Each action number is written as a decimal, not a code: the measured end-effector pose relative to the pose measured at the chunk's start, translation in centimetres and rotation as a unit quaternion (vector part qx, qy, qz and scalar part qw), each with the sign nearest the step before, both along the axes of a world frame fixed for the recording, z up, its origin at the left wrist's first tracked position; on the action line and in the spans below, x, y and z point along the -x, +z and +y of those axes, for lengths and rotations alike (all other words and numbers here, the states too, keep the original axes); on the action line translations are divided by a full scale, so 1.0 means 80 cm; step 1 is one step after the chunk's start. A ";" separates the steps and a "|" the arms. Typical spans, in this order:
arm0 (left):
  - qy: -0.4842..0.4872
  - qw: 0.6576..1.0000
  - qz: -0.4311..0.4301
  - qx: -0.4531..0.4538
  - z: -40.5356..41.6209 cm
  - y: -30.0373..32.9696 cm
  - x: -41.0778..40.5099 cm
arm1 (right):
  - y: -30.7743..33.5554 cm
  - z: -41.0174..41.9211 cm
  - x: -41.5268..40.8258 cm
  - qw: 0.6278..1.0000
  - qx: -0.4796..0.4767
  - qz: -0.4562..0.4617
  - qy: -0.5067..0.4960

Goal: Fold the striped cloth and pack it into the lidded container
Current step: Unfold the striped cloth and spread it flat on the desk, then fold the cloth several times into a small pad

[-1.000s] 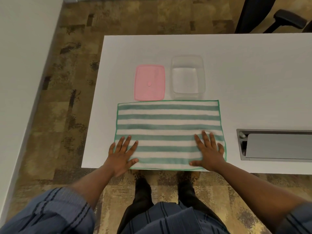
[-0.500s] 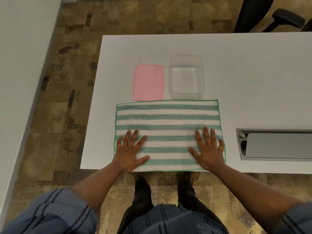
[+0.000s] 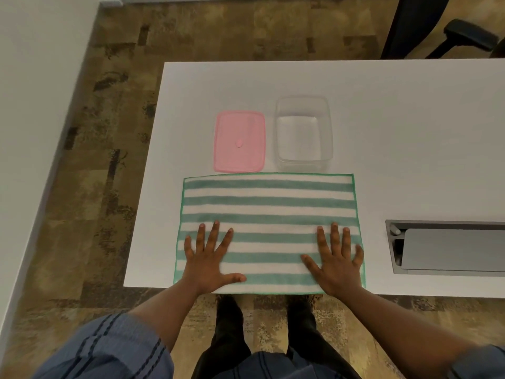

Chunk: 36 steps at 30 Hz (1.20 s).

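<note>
Both hands lie flat with fingers spread, palms down, gripping nothing. The left hand (image 3: pixel 209 259) presses on the near left part of the striped cloth (image 3: pixel 269 212), its thumb pointing inward along the near edge and its wrist crossing the cloth's hem. The right hand (image 3: pixel 337 262) mirrors it on the near right part, little finger close to the cloth's right hem. The two hands are well apart, with bare cloth between them, and their fingertips reach roughly to the middle stripes.

The cloth is spread out flat and unfolded on the white bench (image 3: pixel 410 132), under both palms. Its long axis runs left to right, parallel to the bench's near edge, and the green and white stripes follow that same direction. Its near hem lies right at the bench edge; its far hem sits just short of the two pieces beyond it.

Past the far hem, the pink lid (image 3: pixel 240 141) lies flat on the left, and the clear container (image 3: pixel 303 134) stands open just beside it on the right, each with its long side running away from the person. A grey cable tray (image 3: pixel 448 247) is set into the bench to the right of the cloth.
</note>
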<state>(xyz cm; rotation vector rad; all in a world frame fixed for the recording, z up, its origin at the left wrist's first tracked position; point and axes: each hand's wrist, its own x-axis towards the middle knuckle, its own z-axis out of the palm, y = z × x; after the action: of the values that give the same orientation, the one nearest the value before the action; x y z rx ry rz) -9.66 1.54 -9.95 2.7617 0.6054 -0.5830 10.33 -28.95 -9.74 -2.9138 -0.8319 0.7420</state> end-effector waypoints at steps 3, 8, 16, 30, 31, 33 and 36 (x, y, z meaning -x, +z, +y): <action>0.016 0.999 -0.038 -0.012 -0.001 0.004 -0.013 | 0.010 0.010 -0.015 0.999 -0.042 -0.032 -0.013; 0.052 0.996 -0.066 -0.018 0.031 0.013 -0.072 | 0.016 0.041 -0.070 0.995 -0.082 -0.053 -0.005; 0.099 0.994 -0.002 0.034 0.051 0.005 -0.106 | 0.003 0.067 -0.107 0.999 -0.033 0.000 0.017; 0.043 0.996 -0.033 -0.075 0.165 0.063 -0.174 | 0.043 0.105 -0.227 0.995 -0.015 -0.076 -0.063; 0.036 0.996 -0.029 -0.083 0.168 0.064 -0.177 | 0.043 0.104 -0.230 0.995 -0.005 -0.079 -0.060; 0.019 0.996 -0.022 -0.090 0.171 0.065 -0.178 | 0.046 0.102 -0.232 0.994 0.000 -0.091 -0.054; 0.015 0.995 -0.029 -0.098 0.170 0.073 -0.174 | 0.054 0.099 -0.224 0.991 -0.019 -0.125 -0.050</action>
<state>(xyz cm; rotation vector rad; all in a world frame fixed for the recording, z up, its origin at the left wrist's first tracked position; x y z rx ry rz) 4.27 15.17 -4.07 2.9333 0.7246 -0.4573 28.27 -21.03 -5.41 -3.0270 -0.6982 0.3537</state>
